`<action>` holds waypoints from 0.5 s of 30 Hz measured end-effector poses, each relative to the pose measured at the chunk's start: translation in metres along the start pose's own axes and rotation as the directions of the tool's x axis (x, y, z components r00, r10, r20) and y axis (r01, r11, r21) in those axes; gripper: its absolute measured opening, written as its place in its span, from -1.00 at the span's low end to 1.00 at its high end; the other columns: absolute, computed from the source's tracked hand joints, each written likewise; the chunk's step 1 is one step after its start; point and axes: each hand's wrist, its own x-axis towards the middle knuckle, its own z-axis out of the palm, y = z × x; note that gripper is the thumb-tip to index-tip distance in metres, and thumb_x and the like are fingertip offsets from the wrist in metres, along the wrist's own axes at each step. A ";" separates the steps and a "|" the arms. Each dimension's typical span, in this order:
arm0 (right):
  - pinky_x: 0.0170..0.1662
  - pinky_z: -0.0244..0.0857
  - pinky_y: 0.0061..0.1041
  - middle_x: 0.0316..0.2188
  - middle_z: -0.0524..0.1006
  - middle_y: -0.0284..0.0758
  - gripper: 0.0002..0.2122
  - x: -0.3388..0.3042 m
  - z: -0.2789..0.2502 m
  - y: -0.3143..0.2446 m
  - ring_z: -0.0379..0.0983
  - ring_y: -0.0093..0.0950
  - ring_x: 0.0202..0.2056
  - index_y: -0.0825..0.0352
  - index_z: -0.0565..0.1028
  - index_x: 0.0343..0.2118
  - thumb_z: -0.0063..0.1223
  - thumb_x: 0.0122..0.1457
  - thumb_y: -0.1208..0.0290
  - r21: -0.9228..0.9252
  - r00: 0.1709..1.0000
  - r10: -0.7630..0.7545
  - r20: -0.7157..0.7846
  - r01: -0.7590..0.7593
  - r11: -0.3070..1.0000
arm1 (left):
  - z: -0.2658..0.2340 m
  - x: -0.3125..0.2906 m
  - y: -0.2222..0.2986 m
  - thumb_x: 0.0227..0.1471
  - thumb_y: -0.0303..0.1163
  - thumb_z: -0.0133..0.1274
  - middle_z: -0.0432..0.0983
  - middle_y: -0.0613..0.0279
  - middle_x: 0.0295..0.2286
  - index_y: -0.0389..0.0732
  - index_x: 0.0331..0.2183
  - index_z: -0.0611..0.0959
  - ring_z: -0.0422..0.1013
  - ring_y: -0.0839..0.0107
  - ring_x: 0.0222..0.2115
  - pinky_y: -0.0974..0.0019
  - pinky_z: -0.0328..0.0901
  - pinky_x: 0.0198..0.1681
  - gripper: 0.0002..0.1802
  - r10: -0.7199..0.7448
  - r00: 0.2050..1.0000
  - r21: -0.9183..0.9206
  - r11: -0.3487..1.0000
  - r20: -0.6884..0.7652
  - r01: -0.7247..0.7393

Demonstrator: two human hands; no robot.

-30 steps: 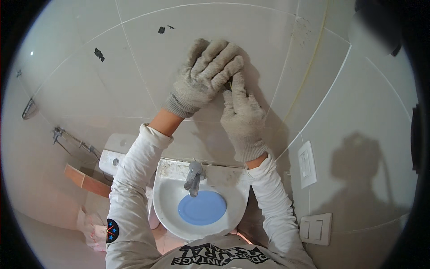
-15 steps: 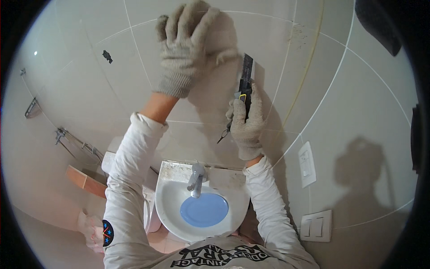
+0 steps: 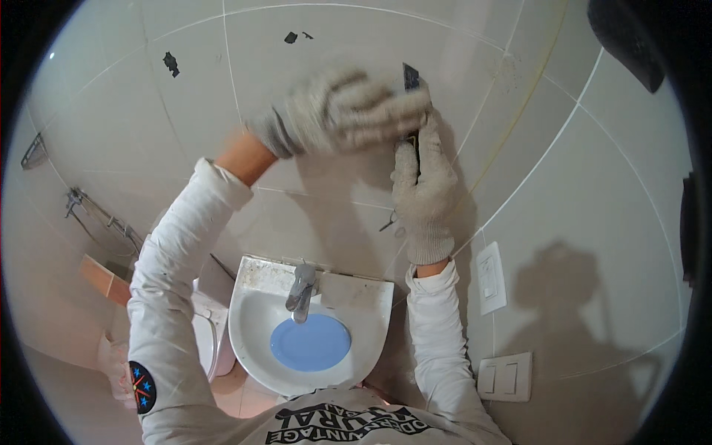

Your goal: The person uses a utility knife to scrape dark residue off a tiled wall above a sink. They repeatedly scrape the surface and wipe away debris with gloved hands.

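Observation:
My right hand [image 3: 426, 185], in a knitted work glove, is closed round a black utility knife [image 3: 411, 78] in front of the tiled wall. The broad dark blade points upward, and a small ring hangs below the glove. Across the middle of the knife reaches my left hand [image 3: 345, 111], also gloved and blurred by motion. Its fingers are stretched out side by side toward the right. Whether they touch the knife cannot be made out. Much of the knife is hidden behind both gloves.
Dark patches [image 3: 171, 64] mark the wall at upper left. Below my hands stands a white washbasin [image 3: 248, 334] with a chrome tap [image 3: 300, 293] and a blue oval [image 3: 310, 343] in its bowl. A toilet [image 3: 211, 334] is left of it; switch plates [image 3: 506, 377] are on the right wall.
My left hand has come down and right from flat against the upper wall to the knife, uncovering small dark patches there. My right hand still holds the knife. The view has shifted slightly.

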 end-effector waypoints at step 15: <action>-0.28 0.54 -0.24 -0.27 0.63 -0.03 -0.37 -0.001 0.011 -0.017 0.65 -0.18 -0.38 0.10 0.30 0.37 0.11 0.20 0.48 -0.367 0.997 -0.068 -0.028 0.053 0.929 | 0.008 -0.010 0.033 -0.07 -0.17 0.25 0.54 0.34 0.00 0.13 -0.05 0.69 0.44 0.26 -0.01 0.09 0.41 0.03 -0.54 -0.191 0.981 -0.043 0.980 0.025 0.192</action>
